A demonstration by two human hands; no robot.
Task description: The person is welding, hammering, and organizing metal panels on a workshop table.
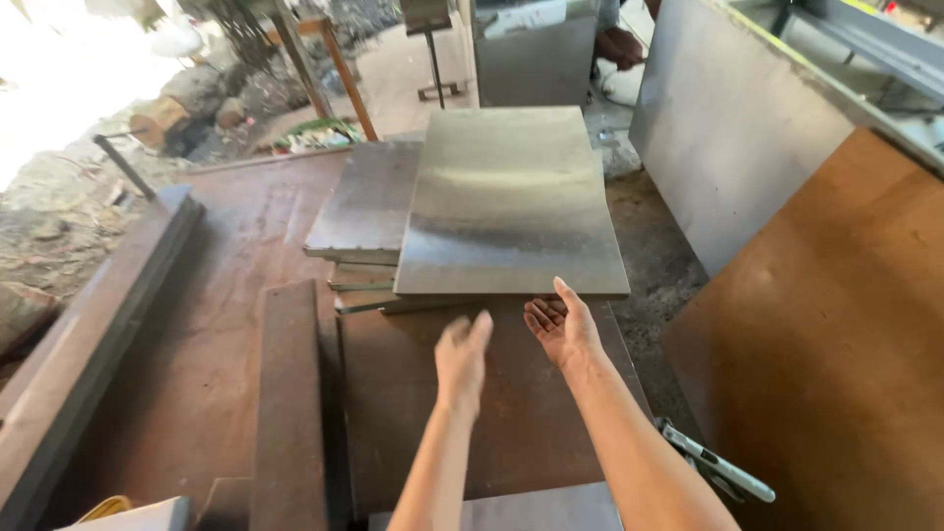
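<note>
Rough open-sided metal workshop. Stacked steel plates [511, 202] on rusty brown desk [226, 295]; large metal sheet [728, 128] and brown board [836, 334] leaning at right; heavy steel bars [290, 393] at left; dirt floor [654, 256], rubble and log [172, 113] outside in daylight.

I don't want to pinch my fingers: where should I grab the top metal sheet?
Grip the metal sheet by its near edge, from the front: that edge overhangs the stack below, and both the left hand and right hand are open beside it.
</note>
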